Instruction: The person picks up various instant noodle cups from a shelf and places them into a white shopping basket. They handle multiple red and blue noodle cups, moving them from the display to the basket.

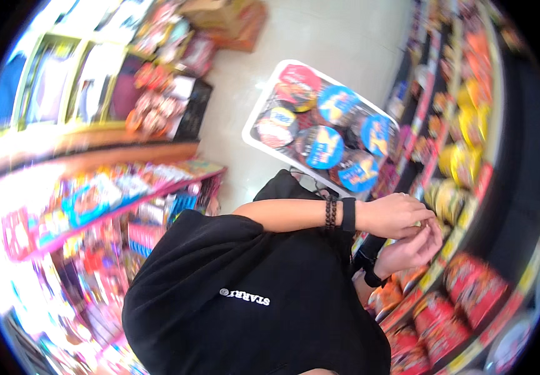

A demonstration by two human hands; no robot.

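Observation:
My left hand (389, 216) reaches across to the right, with a beaded bracelet and a black band at its wrist. Just below it is my right hand (410, 253), a black watch or band on its wrist. The fingertips of both hands meet in front of a shelf edge; whether something small is between them I cannot tell. Beyond the hands lie round tubs (446, 199) with pale and dark bands. A white-rimmed tray (261, 110) holds several instant-noodle-style cups, some with blue lids (324, 146) and one with a red lid (300, 77).
Stepped shelves on the right carry yellow packages (471, 124) and red packages (474, 286). On the left stands a rack of colourful packets (92, 197). Cardboard boxes (232, 21) sit on the pale tiled floor (335, 28) at the top. Much of the view is blurred.

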